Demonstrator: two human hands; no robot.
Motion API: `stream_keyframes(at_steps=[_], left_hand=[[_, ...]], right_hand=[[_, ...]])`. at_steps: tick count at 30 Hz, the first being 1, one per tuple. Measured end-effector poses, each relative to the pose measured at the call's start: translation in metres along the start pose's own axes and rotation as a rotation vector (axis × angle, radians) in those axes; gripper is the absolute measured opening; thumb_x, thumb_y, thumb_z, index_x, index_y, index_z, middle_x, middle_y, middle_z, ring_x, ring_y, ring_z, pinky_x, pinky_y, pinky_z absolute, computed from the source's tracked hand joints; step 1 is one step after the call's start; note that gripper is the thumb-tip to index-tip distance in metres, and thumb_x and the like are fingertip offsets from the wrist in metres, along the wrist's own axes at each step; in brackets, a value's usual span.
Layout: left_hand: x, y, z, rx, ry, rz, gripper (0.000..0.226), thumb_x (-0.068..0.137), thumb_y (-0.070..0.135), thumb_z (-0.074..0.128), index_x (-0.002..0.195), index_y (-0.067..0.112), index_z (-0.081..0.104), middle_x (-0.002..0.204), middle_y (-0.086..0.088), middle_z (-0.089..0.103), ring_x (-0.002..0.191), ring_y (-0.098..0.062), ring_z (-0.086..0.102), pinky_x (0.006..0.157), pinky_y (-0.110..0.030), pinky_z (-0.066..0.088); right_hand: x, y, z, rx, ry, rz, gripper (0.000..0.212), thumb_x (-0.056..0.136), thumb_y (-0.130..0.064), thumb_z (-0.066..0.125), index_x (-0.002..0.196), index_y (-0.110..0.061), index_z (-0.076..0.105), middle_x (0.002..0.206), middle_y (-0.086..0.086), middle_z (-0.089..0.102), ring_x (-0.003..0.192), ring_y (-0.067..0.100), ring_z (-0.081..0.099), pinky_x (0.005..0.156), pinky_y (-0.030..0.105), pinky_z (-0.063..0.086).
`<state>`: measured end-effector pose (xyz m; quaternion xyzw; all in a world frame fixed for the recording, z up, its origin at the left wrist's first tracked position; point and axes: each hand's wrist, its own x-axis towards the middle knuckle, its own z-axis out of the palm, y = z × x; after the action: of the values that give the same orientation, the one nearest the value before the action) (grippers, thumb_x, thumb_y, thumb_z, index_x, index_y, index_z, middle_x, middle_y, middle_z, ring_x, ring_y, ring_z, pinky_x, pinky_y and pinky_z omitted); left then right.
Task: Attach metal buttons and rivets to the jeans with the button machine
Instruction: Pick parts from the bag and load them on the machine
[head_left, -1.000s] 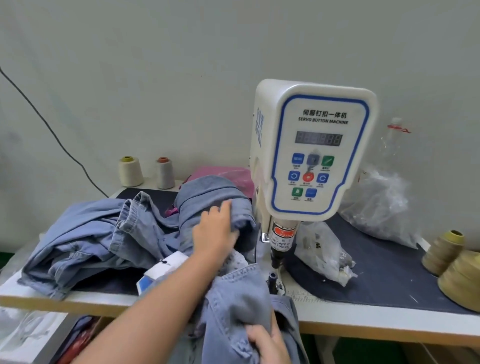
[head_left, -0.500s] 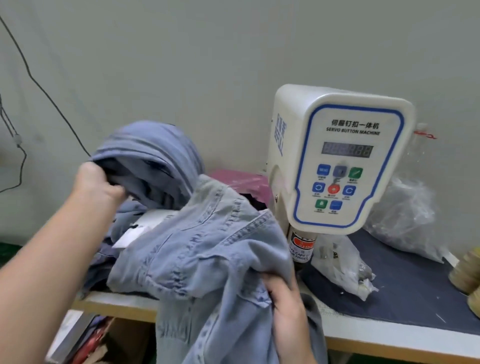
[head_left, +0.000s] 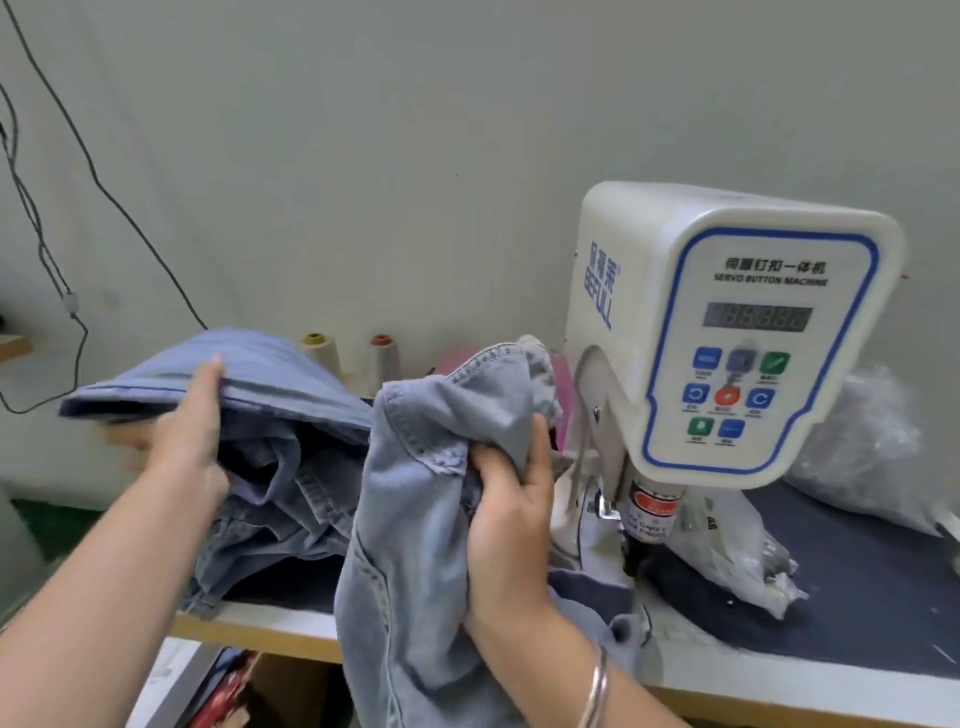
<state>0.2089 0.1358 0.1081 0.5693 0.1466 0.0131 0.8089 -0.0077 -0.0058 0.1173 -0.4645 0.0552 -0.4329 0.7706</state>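
At center frame, the right hand grips a bunched fold of the light jeans, fingers curled round the denim, which hangs over the table edge. At left, the left hand clamps the edge of a darker folded pair atop the pile. The button machine stands at right, with 2 thread cones behind.

Servo button machine, right. Right hand grips light denim jeans beside it; left hand holds a folded denim piece, left. Two thread cones far.
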Motion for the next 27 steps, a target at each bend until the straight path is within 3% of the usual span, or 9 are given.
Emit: stream_keyframes(at_steps=[4, 9, 12, 14, 16, 18, 21, 24, 27], left_hand=[[-0.008, -0.016, 0.007, 0.146, 0.091, -0.015, 0.055, 0.071, 0.039, 0.073, 0.116, 0.010, 0.058, 0.117, -0.006, 0.063, 0.100, -0.027, 0.062, 0.090, -0.040, 0.051], [0.005, -0.012, -0.037, 0.233, 0.043, -0.088, 0.044, 0.071, 0.039, 0.072, 0.107, 0.016, 0.059, 0.107, -0.006, 0.065, 0.078, -0.024, 0.060, 0.060, -0.033, 0.048], [0.012, -0.012, -0.060, 0.385, -0.127, -0.158, 0.062, 0.071, 0.054, 0.073, 0.119, 0.017, 0.058, 0.129, -0.017, 0.058, 0.097, -0.034, 0.061, 0.085, -0.048, 0.049], [0.010, -0.015, -0.072, 0.490, -0.187, -0.268, 0.086, 0.066, 0.068, 0.070, 0.134, 0.020, 0.048, 0.145, -0.018, 0.046, 0.121, -0.040, 0.051, 0.105, -0.059, 0.031], [0.010, -0.022, -0.079, 0.525, -0.271, -0.363, 0.108, 0.050, 0.079, 0.072, 0.140, 0.024, 0.045, 0.148, -0.016, 0.043, 0.130, -0.042, 0.043, 0.109, -0.064, 0.023], [0.012, -0.026, -0.081, 0.498, -0.307, -0.333, 0.106, 0.036, 0.076, 0.078, 0.125, 0.021, 0.057, 0.125, -0.016, 0.061, 0.111, -0.040, 0.057, 0.090, -0.060, 0.045], [0.015, -0.022, -0.081, 0.477, -0.315, -0.305, 0.091, 0.036, 0.067, 0.081, 0.110, 0.016, 0.065, 0.100, -0.019, 0.072, 0.098, -0.038, 0.063, 0.068, -0.049, 0.050], [0.017, -0.023, -0.085, 0.400, -0.341, -0.329, 0.072, 0.057, 0.061, 0.078, 0.110, 0.013, 0.065, 0.101, -0.019, 0.073, 0.102, -0.037, 0.064, 0.073, -0.047, 0.050], [0.015, -0.044, -0.085, 0.278, -0.321, -0.223, 0.039, 0.083, 0.049, 0.064, 0.106, 0.018, 0.065, 0.109, -0.015, 0.070, 0.104, -0.032, 0.062, 0.080, -0.044, 0.049]], right_hand=[[0.033, 0.019, 0.020, -0.279, -0.001, -0.172, 0.036, 0.090, -0.026, 0.045, 0.096, -0.057, 0.061, 0.095, -0.029, 0.066, 0.096, -0.011, 0.059, 0.088, 0.010, 0.045], [0.110, 0.074, -0.008, -0.834, 0.042, -0.110, 0.027, 0.092, -0.007, 0.038, 0.107, -0.021, 0.055, 0.111, 0.005, 0.060, 0.106, 0.027, 0.056, 0.094, 0.045, 0.041], [0.120, 0.107, -0.035, -1.371, -0.130, 0.119, 0.037, 0.091, -0.007, 0.032, 0.118, -0.025, 0.051, 0.121, 0.009, 0.058, 0.110, 0.034, 0.053, 0.096, 0.048, 0.034], [0.117, 0.117, -0.038, -1.552, -0.228, 0.191, 0.039, 0.093, -0.011, 0.035, 0.126, -0.026, 0.049, 0.124, 0.012, 0.057, 0.113, 0.035, 0.051, 0.101, 0.049, 0.030], [0.116, 0.112, -0.029, -1.514, -0.149, 0.217, 0.045, 0.092, -0.016, 0.040, 0.137, -0.023, 0.041, 0.136, 0.012, 0.043, 0.122, 0.034, 0.041, 0.105, 0.047, 0.025], [0.104, 0.103, -0.014, -1.383, -0.034, 0.039, 0.057, 0.087, -0.017, 0.047, 0.143, -0.020, 0.034, 0.142, 0.009, 0.030, 0.127, 0.029, 0.032, 0.104, 0.043, 0.025], [0.069, 0.101, 0.015, -1.065, -0.318, -0.255, 0.049, 0.088, -0.020, 0.049, 0.137, -0.019, 0.044, 0.145, 0.005, 0.025, 0.133, 0.021, 0.023, 0.110, 0.039, 0.023], [0.052, 0.113, 0.045, -0.810, -0.686, 0.170, 0.053, 0.095, -0.041, 0.045, 0.144, -0.026, 0.033, 0.156, 0.001, 0.010, 0.144, 0.017, 0.009, 0.117, 0.043, 0.017], [0.062, 0.127, 0.059, -0.829, -0.605, 0.521, 0.060, 0.096, -0.052, 0.036, 0.146, -0.020, 0.033, 0.156, 0.010, 0.018, 0.143, 0.026, 0.020, 0.114, 0.044, 0.017]])
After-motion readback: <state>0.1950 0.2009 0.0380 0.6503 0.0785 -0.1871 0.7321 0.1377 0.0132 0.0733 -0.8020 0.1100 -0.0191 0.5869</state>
